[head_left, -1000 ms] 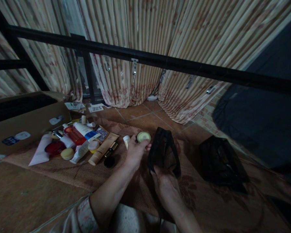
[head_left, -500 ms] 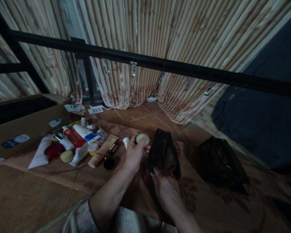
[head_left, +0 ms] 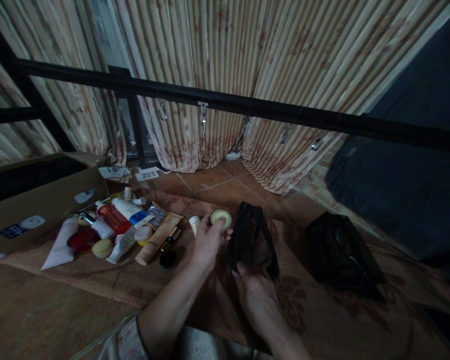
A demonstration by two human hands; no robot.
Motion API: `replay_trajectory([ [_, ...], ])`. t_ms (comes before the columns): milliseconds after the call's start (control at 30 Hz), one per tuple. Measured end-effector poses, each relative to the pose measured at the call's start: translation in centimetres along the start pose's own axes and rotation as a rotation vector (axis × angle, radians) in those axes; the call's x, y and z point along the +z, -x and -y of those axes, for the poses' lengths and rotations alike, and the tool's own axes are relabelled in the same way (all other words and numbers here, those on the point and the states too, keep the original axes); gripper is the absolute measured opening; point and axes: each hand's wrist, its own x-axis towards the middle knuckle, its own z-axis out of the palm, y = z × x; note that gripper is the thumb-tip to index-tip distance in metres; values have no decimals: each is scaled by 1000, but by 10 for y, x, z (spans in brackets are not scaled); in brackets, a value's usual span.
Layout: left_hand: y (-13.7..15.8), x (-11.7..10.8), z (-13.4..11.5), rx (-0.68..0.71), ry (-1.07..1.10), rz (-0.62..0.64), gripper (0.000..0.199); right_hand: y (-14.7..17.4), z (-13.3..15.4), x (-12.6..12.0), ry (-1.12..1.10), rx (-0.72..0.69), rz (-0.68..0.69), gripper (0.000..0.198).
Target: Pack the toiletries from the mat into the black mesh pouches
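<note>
My left hand [head_left: 207, 244] is closed round a small round jar [head_left: 220, 218] with a pale green top, thumb lying across it. A small white-capped tube [head_left: 194, 223] shows at the left of that hand; whether the fingers grip it too I cannot tell. My right hand [head_left: 255, 290] grips the near edge of a black mesh pouch [head_left: 252, 235], which stands with its mouth open just right of the jar. To the left lie a beige tube [head_left: 159, 238], a black-and-gold lipstick-like tube [head_left: 170, 239] and a round black lid or compact [head_left: 168, 259].
Several cosmetics cluster at left, among them a red bottle [head_left: 112, 218], a pink tube [head_left: 61, 244] and a dark red jar [head_left: 83, 240]. Behind them stands a cardboard box [head_left: 52, 205]. A second black pouch [head_left: 343, 252] sits at right. A black bar [head_left: 225, 102] crosses before the curtains.
The view has tilted slightly upward. The jar's pale top is turned a little more toward me in my left hand. My right hand stays on the pouch.
</note>
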Motion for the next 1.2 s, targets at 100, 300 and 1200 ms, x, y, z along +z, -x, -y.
replay_trajectory([
  [100,1,0,0,-1,17,5,34,-1,1,-1,-23,9,6,25],
  [300,1,-2,1,-15,4,19,41,-4,7,-4,-18,22,10,24],
  [1200,9,1,-4,-27,-90,74,32,-2,8,-6,-40,13,-6,26],
])
